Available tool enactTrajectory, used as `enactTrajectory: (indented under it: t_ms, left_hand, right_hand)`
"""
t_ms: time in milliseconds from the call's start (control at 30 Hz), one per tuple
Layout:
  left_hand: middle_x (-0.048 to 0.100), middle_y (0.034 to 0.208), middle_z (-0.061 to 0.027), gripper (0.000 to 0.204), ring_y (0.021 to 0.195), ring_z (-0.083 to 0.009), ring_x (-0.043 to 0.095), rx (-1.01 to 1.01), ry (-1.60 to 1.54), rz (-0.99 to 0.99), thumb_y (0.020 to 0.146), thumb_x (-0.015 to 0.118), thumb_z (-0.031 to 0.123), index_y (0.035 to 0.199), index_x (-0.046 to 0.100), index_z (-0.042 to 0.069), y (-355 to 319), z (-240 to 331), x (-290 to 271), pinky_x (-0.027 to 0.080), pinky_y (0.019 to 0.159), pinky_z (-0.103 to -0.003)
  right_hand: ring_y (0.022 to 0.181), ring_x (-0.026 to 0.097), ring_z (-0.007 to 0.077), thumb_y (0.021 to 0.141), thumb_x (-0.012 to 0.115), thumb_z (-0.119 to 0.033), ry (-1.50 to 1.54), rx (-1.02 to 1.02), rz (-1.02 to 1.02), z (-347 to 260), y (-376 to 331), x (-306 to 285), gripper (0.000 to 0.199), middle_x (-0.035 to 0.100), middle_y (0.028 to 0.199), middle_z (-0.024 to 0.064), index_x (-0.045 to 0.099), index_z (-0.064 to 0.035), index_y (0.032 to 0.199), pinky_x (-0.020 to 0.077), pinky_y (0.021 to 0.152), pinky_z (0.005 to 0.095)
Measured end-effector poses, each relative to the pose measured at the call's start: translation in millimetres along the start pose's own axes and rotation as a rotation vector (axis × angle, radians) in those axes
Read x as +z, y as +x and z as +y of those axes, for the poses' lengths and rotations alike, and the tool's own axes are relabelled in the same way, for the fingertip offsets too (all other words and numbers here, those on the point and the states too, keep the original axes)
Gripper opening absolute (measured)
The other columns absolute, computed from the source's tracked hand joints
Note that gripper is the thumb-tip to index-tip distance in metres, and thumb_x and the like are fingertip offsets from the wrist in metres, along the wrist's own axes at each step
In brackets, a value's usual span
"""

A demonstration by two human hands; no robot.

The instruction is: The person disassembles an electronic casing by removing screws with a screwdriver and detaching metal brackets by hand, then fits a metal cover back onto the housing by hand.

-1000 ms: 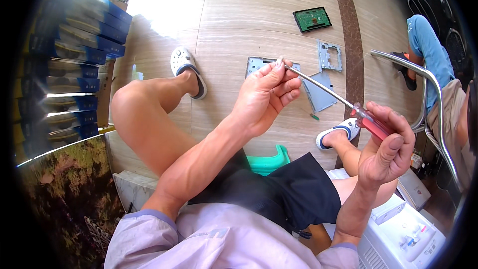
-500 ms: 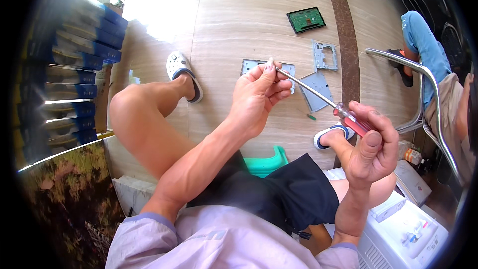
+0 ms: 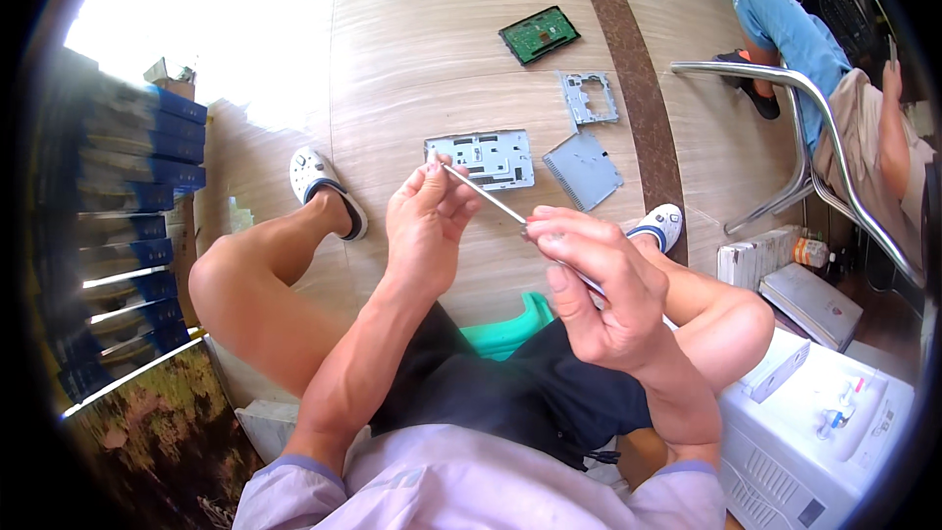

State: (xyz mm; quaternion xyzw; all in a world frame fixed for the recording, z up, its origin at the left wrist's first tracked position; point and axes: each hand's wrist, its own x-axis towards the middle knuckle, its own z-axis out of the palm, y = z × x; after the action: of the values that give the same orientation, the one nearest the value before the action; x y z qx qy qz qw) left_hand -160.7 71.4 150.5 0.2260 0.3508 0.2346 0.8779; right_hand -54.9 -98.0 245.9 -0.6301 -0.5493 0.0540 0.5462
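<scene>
Nearside of grey plate (image 3: 491,152): screwdriver (image 3: 488,198), pinched at tip by left hand (image 3: 424,226), gripped by curled right hand (image 3: 613,290), seemingly for steadiness.

Shop-like place, stacked boxes (image 3: 142,198), circuit board (image 3: 542,35)

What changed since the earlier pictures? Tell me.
The right hand has moved left, nearer the left hand, and hides more of the screwdriver. The view has shifted, and the left hand now covers less of the slotted metal plate. Both hands still hold the screwdriver; the green circuit board lies as before.
</scene>
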Motion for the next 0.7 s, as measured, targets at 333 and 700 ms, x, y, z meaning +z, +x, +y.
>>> enactTrajectory:
  t_ms: [333,700]
  left_hand:
    - [0.071,0.104,-0.0005,0.015,0.086,-0.0099,0.068,-0.045,-0.026,0.052,0.109,0.059,0.025,0.115,0.064,0.012,-0.1,-5.7,-10.6,0.058,0.078,-0.029]
    - [0.071,0.095,-0.0020,0.018,0.080,-0.0113,0.066,-0.155,-0.353,0.225,0.108,0.061,0.026,0.110,0.067,0.009,48.6,-57.3,3.0,0.056,0.075,-0.031]
  right_hand:
    - [0.108,0.074,0.0280,0.103,0.062,-0.001,0.116,0.245,0.013,8.3,-12.7,3.9,0.024,0.072,0.120,0.0233,0.061,0.0053,0.126,0.0597,0.091,0.0347]
    - [0.102,0.075,0.0209,0.103,0.063,-0.004,-0.006,0.415,0.033,40.4,-6.6,18.1,0.024,0.074,0.115,0.0147,0.065,0.0032,0.126,0.0596,0.089,0.0309]
